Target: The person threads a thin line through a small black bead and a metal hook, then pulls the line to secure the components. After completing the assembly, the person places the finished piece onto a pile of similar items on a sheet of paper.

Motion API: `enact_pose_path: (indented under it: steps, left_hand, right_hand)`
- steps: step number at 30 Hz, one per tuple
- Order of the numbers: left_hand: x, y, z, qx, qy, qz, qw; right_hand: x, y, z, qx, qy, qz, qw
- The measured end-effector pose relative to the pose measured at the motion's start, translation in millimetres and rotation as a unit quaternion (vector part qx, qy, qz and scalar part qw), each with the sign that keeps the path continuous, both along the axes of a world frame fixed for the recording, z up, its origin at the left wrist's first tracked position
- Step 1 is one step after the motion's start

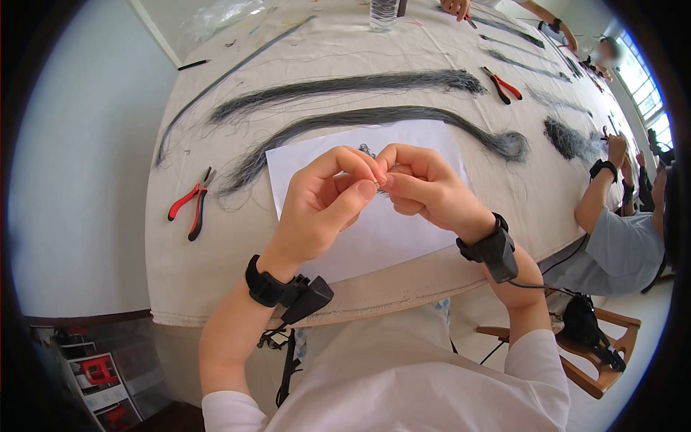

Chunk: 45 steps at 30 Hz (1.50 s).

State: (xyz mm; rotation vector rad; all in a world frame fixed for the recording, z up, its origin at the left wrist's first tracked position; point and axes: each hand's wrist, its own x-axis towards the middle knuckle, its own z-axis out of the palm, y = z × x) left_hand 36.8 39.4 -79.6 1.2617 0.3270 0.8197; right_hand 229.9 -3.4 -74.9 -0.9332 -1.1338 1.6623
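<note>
Over a white sheet of paper [288,162], the fingertips of my left hand [320,201] and my right hand [428,180] meet in a pinch. Whatever thin, tiny thing lies between them is too small to name. Behind my fingers, a small pile of dark, curly wire-like bits [366,150] shows on the paper, mostly hidden by my hands. Just beyond the sheet stretches a long bundle of dark grey strands [389,114]. Pliers with red and black handles [185,202] lie to the left of the paper.
Another grey strand bundle [345,86] lies farther back, with a second pair of pliers [497,79] at its right end. A clear cup [383,16] stands at the far edge. Co-workers sit along the right, one in a grey sleeve [622,245]. A wooden chair [612,335] is at lower right.
</note>
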Motion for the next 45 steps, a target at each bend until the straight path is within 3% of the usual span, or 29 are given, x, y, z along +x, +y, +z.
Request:
enact_pose_path:
  steps: [10, 12, 15, 19, 21, 25, 31, 33, 34, 36, 37, 39, 40, 42, 43, 45]
  left_hand:
    - [-4, 3, 0, -0.014, -0.016, 0.009, 1.0]
    - [-4, 3, 0, -0.006, -0.012, 0.013, 1.0]
    - [-3, 2, 3, 0.014, 0.0, 0.015, 1.0]
    - [-1, 1, 4, 0.015, -0.025, -0.003, 1.0]
    - [-2, 1, 2, 0.037, 0.014, 0.016, 0.999]
    - [-1, 1, 2, 0.038, 0.027, 0.022, 0.999]
    - [4, 0, -3, 0.049, 0.039, 0.079, 0.995]
    - [8, 3, -9, 0.125, 0.036, 0.16, 0.979]
    - [7, 2, -9, 0.124, 0.036, 0.16, 0.979]
    - [6, -1, -3, 0.164, 0.15, 0.218, 0.95]
    - [7, -1, 0, 0.164, 0.15, 0.219, 0.95]
    - [8, -2, 5, 0.315, 0.195, 0.268, 0.889]
    - [8, -2, 5, 0.315, 0.195, 0.268, 0.889]
    - [8, -3, 5, 0.363, 0.218, 0.267, 0.866]
    - [8, -3, 4, 0.362, 0.218, 0.267, 0.866]
    - [9, -2, 3, 0.386, 0.218, 0.268, 0.855]
  right_hand:
    - [7, 3, 0, 0.06, -0.11, -0.062, 0.99]
    - [8, 7, -15, 0.218, -0.172, -0.067, 0.958]
    - [7, 7, -16, 0.244, -0.174, -0.009, 0.954]
    - [3, 1, -2, 0.128, -0.1, 0.015, 0.987]
    - [5, 0, 2, -0.038, 0.009, 0.029, 0.999]
    - [5, 0, 5, -0.045, 0.014, 0.014, 0.999]
    - [6, 2, 5, 0.054, -0.113, -0.099, 0.987]
    - [9, 3, 7, 0.157, -0.199, -0.167, 0.953]
    - [10, 1, 9, 0.156, -0.199, -0.167, 0.953]
    - [11, -3, 18, 0.196, -0.293, -0.204, 0.913]
    - [10, -4, 21, 0.196, -0.293, -0.204, 0.913]
    - [7, -7, 26, 0.267, -0.377, -0.228, 0.857]
    - [8, -6, 25, 0.267, -0.377, -0.227, 0.857]
    - [10, -6, 21, 0.362, -0.434, -0.23, 0.792]
    - [9, -5, 19, 0.362, -0.435, -0.23, 0.792]
    - [6, -1, 16, 0.478, -0.423, -0.236, 0.733]
